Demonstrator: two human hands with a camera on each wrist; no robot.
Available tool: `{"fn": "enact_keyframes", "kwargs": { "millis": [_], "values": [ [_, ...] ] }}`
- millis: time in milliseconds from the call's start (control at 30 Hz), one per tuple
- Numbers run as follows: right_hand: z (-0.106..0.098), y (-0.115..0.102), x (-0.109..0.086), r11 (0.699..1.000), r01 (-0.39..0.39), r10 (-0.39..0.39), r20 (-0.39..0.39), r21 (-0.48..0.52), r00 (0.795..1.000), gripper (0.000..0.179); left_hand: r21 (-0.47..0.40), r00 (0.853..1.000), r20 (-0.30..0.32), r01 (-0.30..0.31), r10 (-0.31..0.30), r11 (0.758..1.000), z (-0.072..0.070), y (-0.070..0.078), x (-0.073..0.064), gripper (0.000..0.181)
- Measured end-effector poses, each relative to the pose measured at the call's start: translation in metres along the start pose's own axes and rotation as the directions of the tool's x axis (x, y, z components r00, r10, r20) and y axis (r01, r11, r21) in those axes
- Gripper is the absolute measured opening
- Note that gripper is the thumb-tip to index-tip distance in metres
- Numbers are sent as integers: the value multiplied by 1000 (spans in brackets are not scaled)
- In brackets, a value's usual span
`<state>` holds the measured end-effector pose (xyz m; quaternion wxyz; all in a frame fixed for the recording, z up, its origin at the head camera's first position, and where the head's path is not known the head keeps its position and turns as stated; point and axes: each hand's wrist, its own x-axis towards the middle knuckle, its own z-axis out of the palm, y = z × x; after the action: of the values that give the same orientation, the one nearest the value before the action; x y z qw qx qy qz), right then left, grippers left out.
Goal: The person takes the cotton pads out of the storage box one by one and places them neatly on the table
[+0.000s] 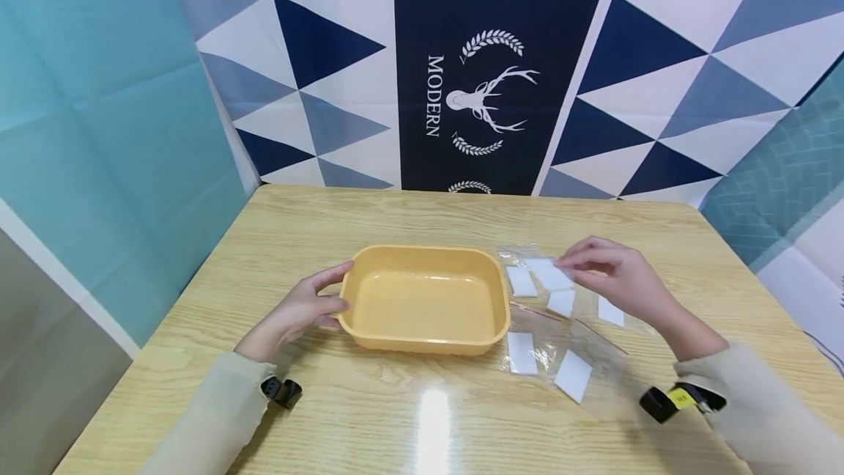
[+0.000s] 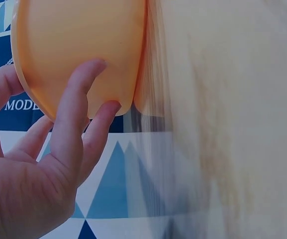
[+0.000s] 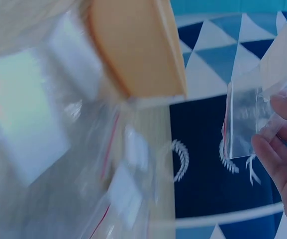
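My left hand (image 1: 297, 314) grips the left end of a yellow plastic basin (image 1: 422, 344) by its rim and outer wall. In the left wrist view the fingers (image 2: 71, 117) lie along the basin's outside (image 2: 118, 45). My right hand (image 1: 613, 277) pinches a small clear zip-lock bag (image 3: 245, 119) with a white rectangular piece in it, lifted above the table in the right wrist view. Around and below that hand, several similar clear bags with white pieces (image 1: 521, 354) lie at the basin's right side.
The wooden table (image 1: 356, 416) carries the basin and the bags. A patterned cloth (image 1: 343, 42) hangs behind the table's far edge, and a teal cloth (image 1: 119, 116) covers the left side. A dark band (image 1: 282, 391) with a black device sits on the left wrist.
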<state>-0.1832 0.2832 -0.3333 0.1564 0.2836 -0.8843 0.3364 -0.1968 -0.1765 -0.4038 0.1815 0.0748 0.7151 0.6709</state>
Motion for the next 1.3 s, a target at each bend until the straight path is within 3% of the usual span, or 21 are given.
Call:
{"fn": "enact_keyframes", "kwargs": {
  "millis": [267, 533, 700, 867, 1033, 1200, 1300],
  "values": [
    [-26, 13, -54, 994, -71, 65, -69, -88, 996, 26, 10, 1000, 12, -9, 9, 1000, -1, 0, -1, 75],
    [-47, 32, -101, 984, -157, 149, -98, -87, 984, 27, -1, 1000, 9, -15, 15, 1000, -4, -2, -3, 75],
    [-54, 44, -126, 972, -219, 212, -85, -86, 974, 25, -4, 1000, 7, -16, 16, 1000, -5, -3, -3, 75],
    [-59, 53, -143, 952, -285, 286, -12, -110, 958, 21, -10, 1000, 5, -20, 20, 1000, -5, -3, -3, 76],
    [-51, 61, -150, 956, -275, 282, 58, -97, 958, 26, -5, 1000, 6, -26, 26, 1000, -6, -2, -4, 75],
    [-45, 67, -153, 972, -168, 185, 102, -163, 977, 39, 1, 1000, 7, -24, 24, 1000, -6, -2, -4, 75],
    [-44, 70, -154, 981, -120, 140, 131, -152, 981, 46, 4, 1000, 9, -23, 23, 1000, -6, -1, -4, 75]
  ]
}}
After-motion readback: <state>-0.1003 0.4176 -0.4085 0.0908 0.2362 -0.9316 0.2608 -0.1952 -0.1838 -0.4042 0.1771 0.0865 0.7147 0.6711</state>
